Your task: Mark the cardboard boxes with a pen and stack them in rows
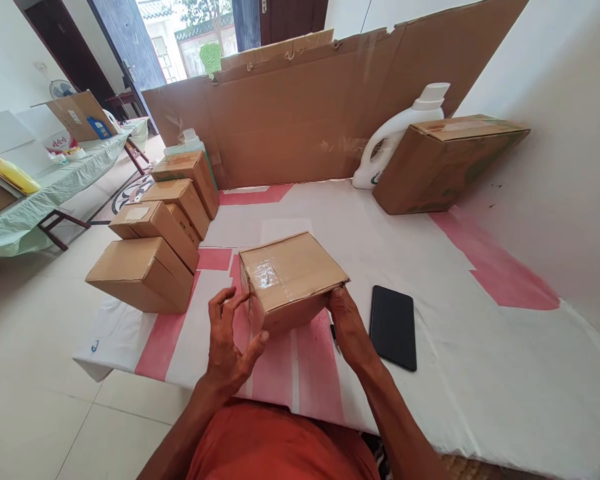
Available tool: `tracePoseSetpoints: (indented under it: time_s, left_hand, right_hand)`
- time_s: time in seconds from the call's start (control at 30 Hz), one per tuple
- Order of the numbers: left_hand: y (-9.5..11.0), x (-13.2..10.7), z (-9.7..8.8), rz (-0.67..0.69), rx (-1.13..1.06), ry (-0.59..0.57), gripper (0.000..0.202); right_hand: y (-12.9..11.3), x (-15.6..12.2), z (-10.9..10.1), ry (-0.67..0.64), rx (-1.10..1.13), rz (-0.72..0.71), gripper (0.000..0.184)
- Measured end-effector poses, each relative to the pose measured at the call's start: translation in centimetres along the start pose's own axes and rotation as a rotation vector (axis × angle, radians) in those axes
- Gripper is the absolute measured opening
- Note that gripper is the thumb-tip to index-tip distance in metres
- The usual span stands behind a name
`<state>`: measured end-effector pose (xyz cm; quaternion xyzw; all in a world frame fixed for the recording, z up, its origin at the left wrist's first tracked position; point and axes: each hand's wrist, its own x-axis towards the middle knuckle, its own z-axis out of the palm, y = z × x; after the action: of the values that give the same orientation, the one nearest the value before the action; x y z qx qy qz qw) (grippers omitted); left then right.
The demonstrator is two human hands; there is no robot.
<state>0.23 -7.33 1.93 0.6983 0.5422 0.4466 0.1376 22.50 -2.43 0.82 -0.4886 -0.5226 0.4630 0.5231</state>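
A closed cardboard box (295, 270) with clear tape across its top is at the middle of the table, slightly tilted. My right hand (347, 323) grips its near right corner, thumb on the near face and the other fingers mostly hidden. Beside the box's left face is my left hand (233, 337), fingers apart and curved; a fingertip seems to touch the cardboard. Close to my right hand lie a black tablet (393, 327) and a small dark pen-like item (334, 333), partly hidden by the hand.
Several cardboard boxes (145, 267) line the table's left side, with a clear bottle (193, 140) behind them. A large cardboard panel (280, 127) stands along the back. At back right are a white jug (395, 133) and a leaning box (445, 167). Pink-and-white cloth (445, 293) covers the table.
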Motion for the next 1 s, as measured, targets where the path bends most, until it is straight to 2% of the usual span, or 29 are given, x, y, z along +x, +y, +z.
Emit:
tracePoseSetpoints:
  time_s: [0.1, 0.17, 0.3, 0.43, 0.57, 0.67, 0.77, 0.87, 1.0]
  left_hand:
    - [-1.8, 1.3, 0.3, -0.072, -0.217, -0.08, 0.063]
    - [-2.7, 2.2, 0.4, -0.088, -0.344, -0.149, 0.069]
    - [-3.1, 3.2, 0.5, -0.088, -0.37, -0.163, 0.065]
    - [-2.8, 2.6, 0.1, -0.208, -0.518, -0.142, 0.056]
    - [-2.6, 0.4, -0.8, -0.389, -0.621, -0.121, 0.052]
    - [-2.2, -1.1, -1.8, -0.467, -0.576, -0.218, 0.054]
    - [-1.3, -1.9, -2.5, -0.52, -0.491, -0.392, 0.056]
    - [-0.7, -1.8, -2.7, -0.522, -0.393, -0.493, 0.058]
    - [-0.9, -0.9, -3.1, -0.523, -0.134, -0.578, 0.063]
  right_hand:
    - [0.6, 1.4, 0.0, -0.044, 0.011, 0.031, 0.075]
    - [0.1, 2.3, 0.0, -0.044, 0.004, 0.04, 0.074]
    - [-2.2, 3.0, -0.1, -0.003, -0.048, 0.092, 0.074]
    - [-4.4, 1.9, 0.1, -0.035, -0.21, 0.085, 0.069]
    - [-5.0, -0.2, 0.8, -0.078, -0.291, 0.043, 0.059]
    - [-4.2, -2.3, 1.1, -0.069, -0.356, 0.075, 0.056]
    - [-2.7, -4.5, 0.8, -0.075, -0.471, 0.214, 0.06]
    - [-1.1, -5.9, 0.3, -0.09, -0.493, 0.31, 0.064]
    - [-0.2, -6.1, -0.4, -0.089, -0.503, 0.311, 0.064]
